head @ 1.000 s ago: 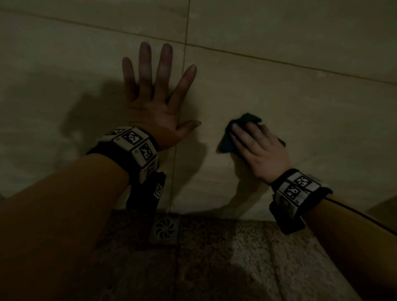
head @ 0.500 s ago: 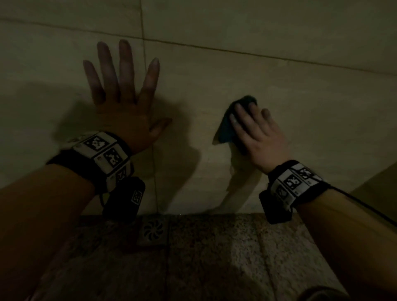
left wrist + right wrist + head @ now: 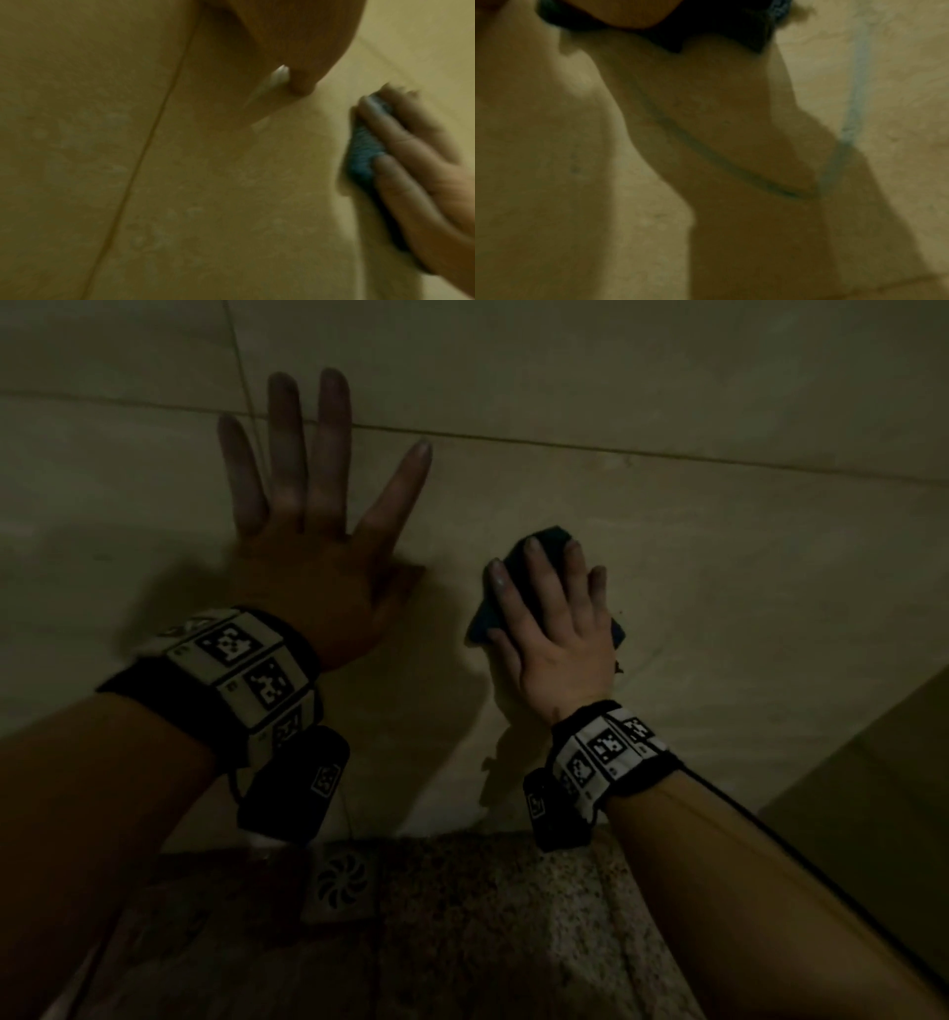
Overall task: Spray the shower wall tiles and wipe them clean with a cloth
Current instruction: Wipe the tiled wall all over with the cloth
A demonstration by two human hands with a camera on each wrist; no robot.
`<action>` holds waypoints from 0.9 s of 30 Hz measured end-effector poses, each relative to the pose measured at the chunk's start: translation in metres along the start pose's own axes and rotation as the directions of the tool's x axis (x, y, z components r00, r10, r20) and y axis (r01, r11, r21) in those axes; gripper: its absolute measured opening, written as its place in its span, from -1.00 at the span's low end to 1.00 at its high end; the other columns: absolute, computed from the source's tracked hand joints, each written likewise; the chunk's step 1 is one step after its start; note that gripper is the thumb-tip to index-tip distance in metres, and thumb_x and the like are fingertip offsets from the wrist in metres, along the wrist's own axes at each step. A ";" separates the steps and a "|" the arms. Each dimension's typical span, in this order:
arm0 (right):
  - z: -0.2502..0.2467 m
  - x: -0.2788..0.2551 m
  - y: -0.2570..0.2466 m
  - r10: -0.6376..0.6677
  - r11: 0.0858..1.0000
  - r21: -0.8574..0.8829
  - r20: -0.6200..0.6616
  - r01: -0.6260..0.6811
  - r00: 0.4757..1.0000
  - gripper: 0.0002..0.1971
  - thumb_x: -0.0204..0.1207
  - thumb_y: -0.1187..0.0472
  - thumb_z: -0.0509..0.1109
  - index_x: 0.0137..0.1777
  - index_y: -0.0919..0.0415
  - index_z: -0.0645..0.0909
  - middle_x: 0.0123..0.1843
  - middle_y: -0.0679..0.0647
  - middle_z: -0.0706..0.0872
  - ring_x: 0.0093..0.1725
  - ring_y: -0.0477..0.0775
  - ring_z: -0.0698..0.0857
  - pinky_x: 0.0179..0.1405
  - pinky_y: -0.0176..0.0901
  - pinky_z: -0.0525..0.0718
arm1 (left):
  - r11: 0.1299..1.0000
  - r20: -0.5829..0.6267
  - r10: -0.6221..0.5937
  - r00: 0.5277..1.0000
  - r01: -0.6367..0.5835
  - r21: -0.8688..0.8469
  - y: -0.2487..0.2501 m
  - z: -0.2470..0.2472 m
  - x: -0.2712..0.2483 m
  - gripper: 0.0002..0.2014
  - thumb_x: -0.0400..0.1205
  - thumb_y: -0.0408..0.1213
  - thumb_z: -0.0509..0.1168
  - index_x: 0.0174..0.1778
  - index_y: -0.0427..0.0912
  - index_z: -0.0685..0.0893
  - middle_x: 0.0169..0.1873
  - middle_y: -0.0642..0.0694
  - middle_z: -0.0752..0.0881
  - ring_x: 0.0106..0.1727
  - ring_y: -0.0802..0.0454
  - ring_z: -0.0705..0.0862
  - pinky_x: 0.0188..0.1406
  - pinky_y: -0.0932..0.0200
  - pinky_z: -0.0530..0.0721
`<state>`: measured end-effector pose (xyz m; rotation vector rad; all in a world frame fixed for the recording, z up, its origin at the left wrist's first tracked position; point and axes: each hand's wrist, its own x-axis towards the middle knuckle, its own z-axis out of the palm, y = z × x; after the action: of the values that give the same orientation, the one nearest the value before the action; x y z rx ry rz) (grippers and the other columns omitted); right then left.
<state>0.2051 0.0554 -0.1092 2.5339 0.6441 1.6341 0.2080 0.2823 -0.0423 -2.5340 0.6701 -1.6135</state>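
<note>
The beige shower wall tiles fill the upper part of the head view. My left hand lies flat on the wall with its fingers spread and holds nothing. Just right of its thumb, my right hand presses a dark teal cloth against the tile with straight fingers. The left wrist view shows the cloth under the right hand's fingers, blurred. Most of the cloth is hidden under the palm. No spray bottle is in view.
A speckled stone floor meets the wall below my wrists, with a small metal drain in it. A second wall face juts in at the lower right. Grout lines cross the tiles. The light is dim.
My right hand has slid the cloth over the tile, first away from the left hand, then back close to its thumb, with fingers now pointing more upward. The left hand stays flat on the wall.
</note>
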 end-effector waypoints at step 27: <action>-0.005 -0.042 0.048 0.018 0.999 0.042 0.052 -0.020 0.998 -0.28 0.56 0.26 0.38 0.61 0.15 0.06 0.67 -0.09 -0.36 0.65 0.04 -0.30 0.64 0.05 -0.20 | 0.984 0.180 0.174 0.968 -0.162 -0.078 0.056 0.011 -0.025 -0.25 0.66 0.07 0.12 0.66 0.04 -0.15 0.54 -0.11 -0.52 0.54 -0.18 -0.54 0.48 -0.25 -0.51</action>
<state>0.2009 -0.0048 -0.1302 2.6110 0.6590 1.5714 0.1905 0.2398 -0.0837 -2.5487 0.8988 -1.3023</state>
